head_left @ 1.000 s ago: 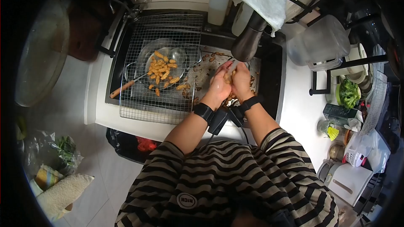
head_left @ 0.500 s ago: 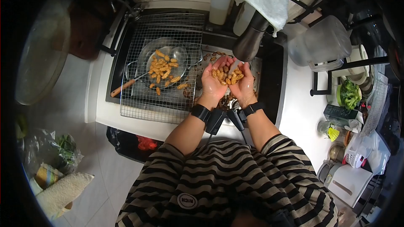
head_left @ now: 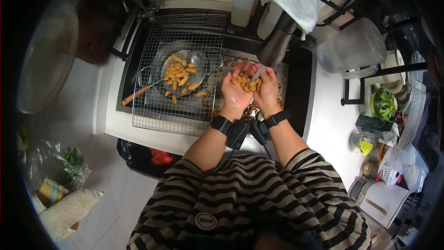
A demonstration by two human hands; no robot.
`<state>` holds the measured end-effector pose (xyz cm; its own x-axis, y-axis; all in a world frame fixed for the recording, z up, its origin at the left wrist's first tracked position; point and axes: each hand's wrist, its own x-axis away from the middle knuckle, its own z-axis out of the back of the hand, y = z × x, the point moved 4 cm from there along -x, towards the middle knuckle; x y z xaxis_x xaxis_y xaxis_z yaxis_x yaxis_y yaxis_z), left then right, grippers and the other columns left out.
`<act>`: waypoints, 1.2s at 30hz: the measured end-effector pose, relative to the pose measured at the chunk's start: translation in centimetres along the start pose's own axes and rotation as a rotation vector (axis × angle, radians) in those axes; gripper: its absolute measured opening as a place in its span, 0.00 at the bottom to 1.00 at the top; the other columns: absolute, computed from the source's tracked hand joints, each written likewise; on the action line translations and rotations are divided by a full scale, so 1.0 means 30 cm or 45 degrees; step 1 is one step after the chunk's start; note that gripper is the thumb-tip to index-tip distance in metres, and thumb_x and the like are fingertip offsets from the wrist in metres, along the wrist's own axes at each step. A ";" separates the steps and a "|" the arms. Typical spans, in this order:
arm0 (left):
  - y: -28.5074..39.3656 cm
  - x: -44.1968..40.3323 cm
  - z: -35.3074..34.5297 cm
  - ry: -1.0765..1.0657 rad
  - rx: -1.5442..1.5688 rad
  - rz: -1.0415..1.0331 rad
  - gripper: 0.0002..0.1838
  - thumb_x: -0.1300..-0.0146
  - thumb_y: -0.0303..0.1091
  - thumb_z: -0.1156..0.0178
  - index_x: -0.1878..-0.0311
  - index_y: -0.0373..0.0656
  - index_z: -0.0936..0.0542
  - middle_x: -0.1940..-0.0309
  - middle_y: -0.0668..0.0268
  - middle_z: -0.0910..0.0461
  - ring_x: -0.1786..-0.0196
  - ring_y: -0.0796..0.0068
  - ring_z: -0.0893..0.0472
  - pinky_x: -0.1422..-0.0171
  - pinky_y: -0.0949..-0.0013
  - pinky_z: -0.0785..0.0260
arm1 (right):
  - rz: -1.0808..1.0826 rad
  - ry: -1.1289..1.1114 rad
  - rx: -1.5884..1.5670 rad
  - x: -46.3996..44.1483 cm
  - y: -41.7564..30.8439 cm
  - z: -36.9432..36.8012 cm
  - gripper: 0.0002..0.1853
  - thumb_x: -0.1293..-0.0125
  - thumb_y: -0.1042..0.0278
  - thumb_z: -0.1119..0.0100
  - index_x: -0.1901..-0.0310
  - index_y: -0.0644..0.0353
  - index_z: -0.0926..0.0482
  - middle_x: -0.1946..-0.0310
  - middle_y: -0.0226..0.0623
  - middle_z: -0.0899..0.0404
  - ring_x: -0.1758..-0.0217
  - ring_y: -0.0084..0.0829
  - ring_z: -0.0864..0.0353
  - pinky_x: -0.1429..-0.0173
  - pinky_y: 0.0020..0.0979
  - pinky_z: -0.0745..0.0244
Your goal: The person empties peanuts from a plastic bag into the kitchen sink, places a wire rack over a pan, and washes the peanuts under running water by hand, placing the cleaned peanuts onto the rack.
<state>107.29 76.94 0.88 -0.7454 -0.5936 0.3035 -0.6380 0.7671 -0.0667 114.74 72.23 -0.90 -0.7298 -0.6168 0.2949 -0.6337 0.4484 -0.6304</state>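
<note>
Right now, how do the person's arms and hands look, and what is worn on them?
The left hand and right hand are ungloved. Each has a black wristband, with a black box beside it. A thin dark cable shows below. The forearms are bare; black-and-beige striped sleeves end near the elbows.

Tan, seemingly wet peanuts point(head_left: 246, 83) lie heaped in both cupped hands point(head_left: 235, 94).

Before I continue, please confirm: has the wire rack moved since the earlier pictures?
No. Judged against the black sink, the wire rack shows no visible shift, keeping its place across the left side.
</note>
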 end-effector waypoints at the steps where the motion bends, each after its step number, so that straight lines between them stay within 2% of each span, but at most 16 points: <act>1: -0.004 0.001 -0.005 -0.010 0.011 0.007 0.26 0.35 0.45 0.67 0.43 0.37 0.34 0.45 0.60 0.31 0.41 0.62 0.33 0.33 0.58 0.47 | 0.015 0.018 -0.020 -0.001 0.002 -0.001 0.14 0.38 0.79 0.52 0.49 0.64 0.33 0.55 0.41 0.25 0.52 0.30 0.26 0.45 0.26 0.31; 4: 0.002 -0.009 -0.014 -0.105 -0.021 0.019 0.26 0.35 0.45 0.68 0.42 0.37 0.35 0.45 0.61 0.31 0.40 0.63 0.34 0.32 0.59 0.49 | 0.248 -0.135 0.556 0.036 -0.028 -0.066 0.13 0.39 0.77 0.49 0.51 0.63 0.31 0.58 0.38 0.25 0.53 0.26 0.26 0.47 0.25 0.31; 5: 0.007 -0.010 -0.016 -0.103 -0.071 0.008 0.26 0.35 0.45 0.67 0.42 0.37 0.34 0.45 0.61 0.31 0.40 0.64 0.34 0.32 0.60 0.49 | 0.222 -0.178 0.693 0.075 -0.040 -0.101 0.14 0.41 0.78 0.46 0.52 0.63 0.30 0.58 0.36 0.25 0.52 0.24 0.28 0.47 0.25 0.32; 8: 0.015 -0.005 -0.032 -0.102 -0.172 -0.010 0.25 0.35 0.44 0.66 0.42 0.37 0.34 0.44 0.60 0.31 0.40 0.64 0.35 0.32 0.61 0.49 | 0.585 -0.240 1.244 0.090 -0.053 -0.113 0.16 0.43 0.81 0.46 0.51 0.63 0.30 0.58 0.36 0.25 0.53 0.23 0.28 0.48 0.25 0.33; 9: 0.011 -0.008 -0.026 -0.106 -0.175 -0.002 0.25 0.35 0.43 0.66 0.42 0.36 0.35 0.44 0.60 0.31 0.41 0.64 0.34 0.32 0.61 0.49 | 0.522 -0.181 1.150 0.100 -0.066 -0.135 0.16 0.43 0.82 0.47 0.52 0.63 0.31 0.58 0.36 0.25 0.54 0.24 0.27 0.48 0.25 0.32; 12: 0.007 -0.008 -0.013 -0.106 -0.102 0.019 0.25 0.35 0.43 0.64 0.42 0.36 0.35 0.43 0.59 0.32 0.41 0.63 0.34 0.32 0.61 0.49 | 0.224 0.038 0.488 0.031 -0.028 -0.053 0.14 0.42 0.81 0.48 0.53 0.61 0.31 0.59 0.36 0.28 0.56 0.24 0.29 0.51 0.23 0.33; 13: 0.006 -0.005 -0.012 -0.104 -0.063 0.024 0.25 0.35 0.43 0.64 0.42 0.35 0.36 0.43 0.58 0.32 0.41 0.62 0.33 0.32 0.61 0.49 | 0.175 0.003 0.378 0.013 -0.022 -0.034 0.15 0.40 0.80 0.49 0.51 0.59 0.34 0.59 0.37 0.27 0.56 0.26 0.28 0.51 0.27 0.31; 17: 0.007 0.009 -0.004 -0.038 -0.033 0.009 0.25 0.36 0.44 0.63 0.44 0.35 0.35 0.43 0.57 0.33 0.40 0.60 0.34 0.33 0.59 0.48 | -0.087 0.074 -0.016 0.023 -0.027 -0.011 0.14 0.38 0.79 0.50 0.52 0.56 0.34 0.59 0.36 0.27 0.55 0.28 0.28 0.48 0.32 0.30; 22: 0.001 0.017 -0.006 -0.015 -0.047 0.006 0.26 0.35 0.45 0.64 0.44 0.33 0.34 0.43 0.55 0.32 0.38 0.62 0.36 0.33 0.58 0.48 | -0.083 0.105 -0.107 0.035 -0.046 -0.018 0.13 0.37 0.78 0.52 0.52 0.56 0.33 0.59 0.37 0.28 0.54 0.29 0.28 0.47 0.33 0.30; 26: 0.003 -0.006 0.051 0.095 -0.016 -0.031 0.25 0.35 0.45 0.63 0.46 0.33 0.34 0.45 0.53 0.31 0.40 0.60 0.34 0.34 0.58 0.46 | -0.095 0.065 -0.209 0.034 -0.043 -0.022 0.11 0.36 0.77 0.54 0.52 0.56 0.33 0.58 0.38 0.28 0.54 0.30 0.28 0.46 0.34 0.30; 29: -0.003 -0.009 0.061 0.109 -0.005 -0.029 0.23 0.35 0.44 0.62 0.48 0.34 0.33 0.47 0.52 0.31 0.41 0.59 0.33 0.35 0.58 0.44 | -0.141 -0.057 -0.390 0.031 -0.044 -0.022 0.09 0.37 0.78 0.55 0.55 0.64 0.33 0.57 0.44 0.29 0.52 0.37 0.27 0.43 0.38 0.29; 32: -0.012 -0.007 0.054 0.135 -0.010 -0.041 0.22 0.35 0.44 0.61 0.50 0.34 0.33 0.48 0.52 0.30 0.42 0.59 0.32 0.36 0.57 0.43 | -0.229 -0.094 -0.543 0.036 -0.051 -0.041 0.11 0.38 0.81 0.55 0.54 0.64 0.35 0.56 0.46 0.30 0.50 0.39 0.28 0.43 0.38 0.29; 36: -0.014 -0.011 0.060 0.199 -0.011 -0.033 0.20 0.35 0.44 0.60 0.51 0.36 0.33 0.51 0.52 0.30 0.44 0.59 0.31 0.38 0.56 0.42 | -0.169 -0.111 -0.348 0.055 -0.057 -0.059 0.13 0.40 0.82 0.56 0.52 0.63 0.37 0.56 0.49 0.31 0.50 0.40 0.28 0.43 0.37 0.29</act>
<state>107.47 76.37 -0.91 -0.6890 -0.5689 0.4490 -0.6547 0.7543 -0.0489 114.16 71.59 1.93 -0.6187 -0.7293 0.2920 -0.7762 0.5101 -0.3705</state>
